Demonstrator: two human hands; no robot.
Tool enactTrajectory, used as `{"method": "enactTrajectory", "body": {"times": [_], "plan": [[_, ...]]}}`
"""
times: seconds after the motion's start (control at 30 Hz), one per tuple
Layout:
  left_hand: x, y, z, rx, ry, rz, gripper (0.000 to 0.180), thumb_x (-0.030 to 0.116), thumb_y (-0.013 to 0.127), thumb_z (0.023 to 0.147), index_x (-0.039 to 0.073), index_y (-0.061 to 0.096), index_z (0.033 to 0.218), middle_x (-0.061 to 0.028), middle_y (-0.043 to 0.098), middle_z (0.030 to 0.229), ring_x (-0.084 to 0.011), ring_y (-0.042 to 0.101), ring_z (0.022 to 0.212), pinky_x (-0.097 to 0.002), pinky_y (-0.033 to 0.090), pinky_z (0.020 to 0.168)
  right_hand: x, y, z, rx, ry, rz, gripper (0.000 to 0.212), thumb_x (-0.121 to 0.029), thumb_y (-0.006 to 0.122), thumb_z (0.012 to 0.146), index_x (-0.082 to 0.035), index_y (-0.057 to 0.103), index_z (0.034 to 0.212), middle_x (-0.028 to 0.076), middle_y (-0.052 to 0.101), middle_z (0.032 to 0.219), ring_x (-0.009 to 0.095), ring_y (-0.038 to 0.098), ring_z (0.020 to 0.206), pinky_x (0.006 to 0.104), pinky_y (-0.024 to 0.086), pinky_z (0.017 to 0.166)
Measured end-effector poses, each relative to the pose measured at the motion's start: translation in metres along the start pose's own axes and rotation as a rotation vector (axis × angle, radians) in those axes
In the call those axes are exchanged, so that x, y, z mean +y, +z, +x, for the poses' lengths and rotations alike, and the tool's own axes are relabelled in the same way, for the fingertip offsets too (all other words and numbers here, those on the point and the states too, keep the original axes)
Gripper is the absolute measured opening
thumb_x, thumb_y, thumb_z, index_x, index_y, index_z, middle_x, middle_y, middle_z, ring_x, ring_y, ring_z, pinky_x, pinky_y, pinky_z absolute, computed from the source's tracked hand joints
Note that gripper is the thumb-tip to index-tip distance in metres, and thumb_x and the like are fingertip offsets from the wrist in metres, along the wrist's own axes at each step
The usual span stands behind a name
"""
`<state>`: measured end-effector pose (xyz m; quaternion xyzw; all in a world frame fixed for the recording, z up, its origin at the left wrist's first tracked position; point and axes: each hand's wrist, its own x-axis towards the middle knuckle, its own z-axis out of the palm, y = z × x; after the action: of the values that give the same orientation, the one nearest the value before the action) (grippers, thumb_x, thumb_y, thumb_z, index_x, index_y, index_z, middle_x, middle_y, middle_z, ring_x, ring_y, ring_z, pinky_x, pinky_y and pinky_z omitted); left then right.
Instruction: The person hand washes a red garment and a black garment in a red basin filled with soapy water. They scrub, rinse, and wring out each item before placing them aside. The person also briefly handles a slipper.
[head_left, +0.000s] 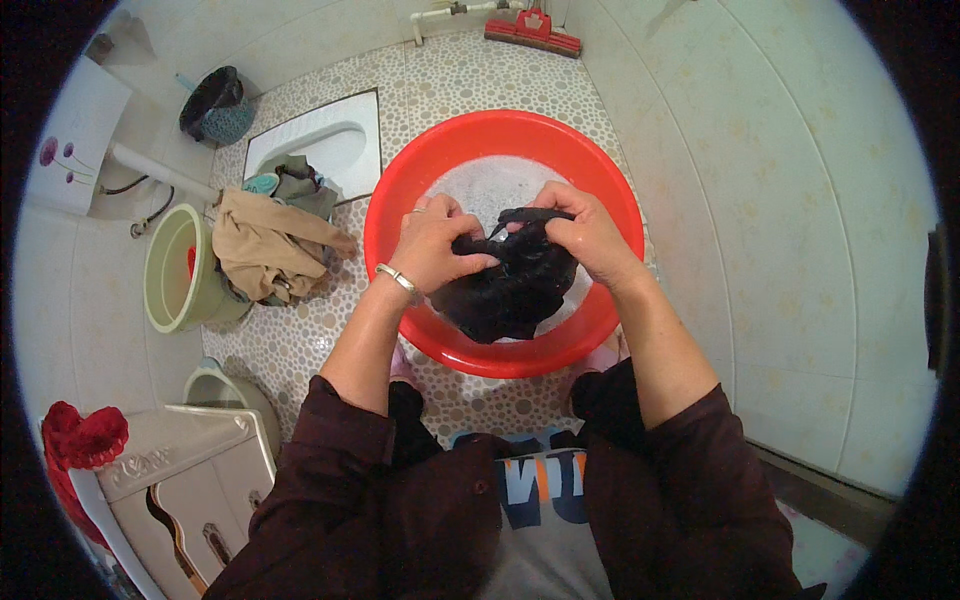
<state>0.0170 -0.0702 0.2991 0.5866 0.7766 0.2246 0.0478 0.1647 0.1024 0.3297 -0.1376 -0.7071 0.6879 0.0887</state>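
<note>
A wet black garment is bunched up over soapy water in a large red basin. My left hand, with a bracelet at the wrist, pinches the cloth at its left upper part. Opposite it, my right hand grips a folded edge of the same cloth between thumb and fingers. A small gap shows between the two grips. The lower part of the garment hangs down into the basin, and its exact kind cannot be made out.
Left of the basin, a tan garment and other clothes lie heaped beside a pale green bucket. Behind them are a squat toilet and a lined bin. A red mop head leans at the back; a tiled wall rises at right.
</note>
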Motion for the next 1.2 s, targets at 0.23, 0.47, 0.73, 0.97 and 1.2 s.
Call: {"method": "enactTrajectory", "body": {"times": [0.23, 0.47, 0.73, 0.97, 1.2], "plan": [[0.012, 0.009, 0.006, -0.134, -0.239, -0.408, 0.026, 0.018, 0.067, 0.072, 0.002, 0.047, 0.075, -0.0120, 0.054, 0.070, -0.0224, 0.052, 0.061, -0.0345, 0.043, 0.059, 0.004, -0.015, 0.002, 0.039, 0.106, -0.084, 0.023, -0.002, 0.052, 0.068, -0.004, 0.061, 0.090, 0.001, 0.058, 0.080, 0.011, 0.055, 0.078, 0.0252, 0.044, 0.073], [0.007, 0.021, 0.006, 0.066, -0.370, -0.491, 0.019, 0.012, 0.063, 0.073, 0.001, 0.056, 0.086, -0.0079, 0.057, 0.070, -0.0165, 0.055, 0.065, -0.0297, 0.047, 0.064, -0.002, -0.020, -0.001, -0.123, 0.167, -0.138, 0.029, -0.004, 0.054, 0.069, -0.006, 0.060, 0.098, 0.001, 0.058, 0.084, 0.011, 0.054, 0.081, 0.0255, 0.043, 0.074], [-0.005, 0.029, 0.004, -0.111, -0.582, -1.164, 0.022, 0.003, 0.064, 0.074, 0.003, 0.059, 0.096, -0.0006, 0.060, 0.086, -0.0106, 0.056, 0.077, -0.0246, 0.047, 0.071, -0.003, -0.021, -0.003, -0.248, 0.219, -0.262, 0.031, -0.008, 0.060, 0.070, -0.009, 0.059, 0.101, 0.004, 0.059, 0.093, 0.014, 0.054, 0.086, 0.0277, 0.043, 0.078], [0.005, 0.024, 0.004, -0.103, -0.515, -1.388, 0.023, 0.002, 0.069, 0.074, 0.007, 0.053, 0.089, 0.0014, 0.056, 0.083, -0.0092, 0.054, 0.076, -0.0232, 0.045, 0.071, 0.004, -0.023, -0.003, -0.284, 0.156, -0.339, 0.027, -0.010, 0.060, 0.071, -0.006, 0.058, 0.098, 0.005, 0.057, 0.093, 0.015, 0.053, 0.086, 0.0285, 0.042, 0.077], [0.018, 0.020, 0.006, 0.015, -0.458, -1.453, 0.023, -0.001, 0.066, 0.074, 0.008, 0.048, 0.084, 0.0024, 0.053, 0.081, -0.0077, 0.051, 0.075, -0.0222, 0.043, 0.072, 0.019, -0.020, 0.002, -0.262, 0.156, -0.328, 0.024, -0.013, 0.064, 0.073, -0.007, 0.056, 0.095, 0.001, 0.053, 0.088, 0.011, 0.048, 0.080, 0.0272, 0.041, 0.073]]}}
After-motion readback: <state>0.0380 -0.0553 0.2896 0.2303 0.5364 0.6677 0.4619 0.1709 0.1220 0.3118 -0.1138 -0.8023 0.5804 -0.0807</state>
